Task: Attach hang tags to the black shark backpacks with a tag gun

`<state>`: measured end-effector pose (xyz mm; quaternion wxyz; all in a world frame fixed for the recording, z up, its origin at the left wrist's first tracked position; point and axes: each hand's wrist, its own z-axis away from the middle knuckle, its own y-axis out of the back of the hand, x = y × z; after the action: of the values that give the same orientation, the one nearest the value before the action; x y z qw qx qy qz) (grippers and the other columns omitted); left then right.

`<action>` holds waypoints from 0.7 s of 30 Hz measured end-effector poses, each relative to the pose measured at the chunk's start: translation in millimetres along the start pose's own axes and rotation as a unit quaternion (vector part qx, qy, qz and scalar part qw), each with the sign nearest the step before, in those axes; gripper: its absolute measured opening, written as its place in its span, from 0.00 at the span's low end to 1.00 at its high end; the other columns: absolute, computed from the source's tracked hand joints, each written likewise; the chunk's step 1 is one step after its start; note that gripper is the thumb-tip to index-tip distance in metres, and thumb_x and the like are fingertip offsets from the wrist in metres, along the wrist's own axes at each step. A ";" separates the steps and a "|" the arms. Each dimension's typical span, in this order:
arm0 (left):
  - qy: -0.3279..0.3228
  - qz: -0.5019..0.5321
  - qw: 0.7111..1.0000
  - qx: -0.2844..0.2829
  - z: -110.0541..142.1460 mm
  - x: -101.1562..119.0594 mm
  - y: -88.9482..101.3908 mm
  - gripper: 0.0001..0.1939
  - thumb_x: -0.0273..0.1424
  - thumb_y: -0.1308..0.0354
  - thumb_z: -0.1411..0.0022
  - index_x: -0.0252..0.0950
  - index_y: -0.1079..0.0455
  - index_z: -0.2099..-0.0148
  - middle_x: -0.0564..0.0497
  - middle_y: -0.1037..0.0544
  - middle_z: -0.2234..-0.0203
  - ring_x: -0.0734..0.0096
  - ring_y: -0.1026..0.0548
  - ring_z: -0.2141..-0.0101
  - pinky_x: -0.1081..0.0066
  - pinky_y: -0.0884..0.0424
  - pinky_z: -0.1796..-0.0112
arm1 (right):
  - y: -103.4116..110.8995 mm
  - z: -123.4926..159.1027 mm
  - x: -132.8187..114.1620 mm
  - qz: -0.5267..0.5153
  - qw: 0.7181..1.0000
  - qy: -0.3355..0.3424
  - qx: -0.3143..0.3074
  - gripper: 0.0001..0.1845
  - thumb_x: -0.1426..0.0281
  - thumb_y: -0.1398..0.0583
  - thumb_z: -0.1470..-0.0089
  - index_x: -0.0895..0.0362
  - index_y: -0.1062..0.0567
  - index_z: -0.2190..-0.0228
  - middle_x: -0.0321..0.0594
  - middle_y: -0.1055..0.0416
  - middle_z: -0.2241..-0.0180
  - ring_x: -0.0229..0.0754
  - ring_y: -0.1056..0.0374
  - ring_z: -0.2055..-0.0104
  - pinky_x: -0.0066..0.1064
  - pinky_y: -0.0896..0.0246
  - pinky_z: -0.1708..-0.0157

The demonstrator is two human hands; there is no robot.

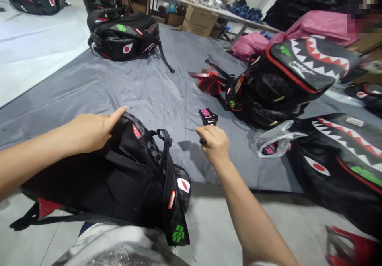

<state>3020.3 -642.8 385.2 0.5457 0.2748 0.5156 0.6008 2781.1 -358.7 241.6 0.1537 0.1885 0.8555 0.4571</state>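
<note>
The black backpack (131, 182) under the left hand (92, 132) lay at the table's near edge, over the person's lap, its straps loose; it had a checkered panel, a white patch with a red shape, a red label, and green marks on a strap end. The left hand rested on its upper edge with the index finger stretched out; the other fingers were partly hidden, so I cannot tell whether they gripped the cloth. The right hand (214, 143) was closed around a thin tool (203, 141) with a dark handle, its narrow tip pointing left above the table. Just beyond that hand lay a small stack of black-and-pink tags (208, 116), with shiny red strips (209, 83) farther off. A wrinkled grey sheet (149, 85) covered the table. To the right stood a bag with a toothed-mouth print (274, 87), near a clear plastic bag (276, 138); another backpack (122, 37) lay at far left. Behind were a cardboard box (199, 20) and a cluttered bench (232, 15).
</note>
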 end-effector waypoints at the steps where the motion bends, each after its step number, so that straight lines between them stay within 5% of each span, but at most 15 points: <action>1: 0.003 0.000 1.000 -0.005 -0.4 0.1 0.8 0.41 0.30 0.55 0.36 0.34 0.70 0.27 0.37 0.24 0.50 0.46 0.23 0.57 0.62 0.30 0.63 | 2.5 1.0 -5.6 -0.009 1.000 0.010 0.017 0.16 0.79 0.48 0.42 0.57 0.21 0.61 0.43 0.22 0.64 0.43 0.30 0.59 0.34 0.42 0.59; 6: 0.001 0.004 1.000 -0.027 -1.7 4.9 7.7 0.43 0.31 0.53 0.37 0.34 0.71 0.27 0.37 0.22 0.53 0.49 0.22 0.58 0.63 0.30 0.63 | 36.2 -1.8 -44.8 -0.067 0.989 0.037 0.123 0.07 0.72 0.43 0.39 0.57 0.24 0.67 0.38 0.25 0.73 0.38 0.30 0.71 0.29 0.40 0.68; 11: 0.002 0.024 1.000 -0.020 1.3 2.7 8.8 0.45 0.28 0.51 0.41 0.35 0.70 0.27 0.38 0.23 0.52 0.53 0.22 0.57 0.66 0.30 0.62 | 81.3 -8.9 -106.5 -0.150 0.976 0.088 0.129 0.05 0.75 0.40 0.41 0.55 0.25 0.63 0.36 0.24 0.72 0.38 0.29 0.72 0.29 0.38 0.69; 16: -0.026 0.094 0.995 0.031 12.3 -7.4 8.2 0.43 0.33 0.49 0.39 0.41 0.65 0.27 0.41 0.21 0.54 0.54 0.22 0.56 0.65 0.29 0.60 | 75.9 -20.4 -170.9 -0.215 0.970 0.079 0.075 0.09 0.75 0.43 0.40 0.55 0.25 0.59 0.37 0.22 0.69 0.40 0.27 0.70 0.29 0.36 0.68; 21: -0.034 0.285 0.956 0.065 34.2 -29.3 -16.1 0.35 0.45 0.54 0.32 0.41 0.55 0.28 0.43 0.35 0.37 0.57 0.33 0.40 0.61 0.36 0.42 | 53.8 -36.2 -204.0 -0.157 0.983 0.040 -0.081 0.20 0.83 0.45 0.51 0.53 0.24 0.59 0.34 0.20 0.69 0.43 0.24 0.69 0.30 0.42 0.74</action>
<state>3064.3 -661.5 388.0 0.3501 0.4650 0.4351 0.6869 2955.0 -451.8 324.6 0.2040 0.0202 0.8400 0.5023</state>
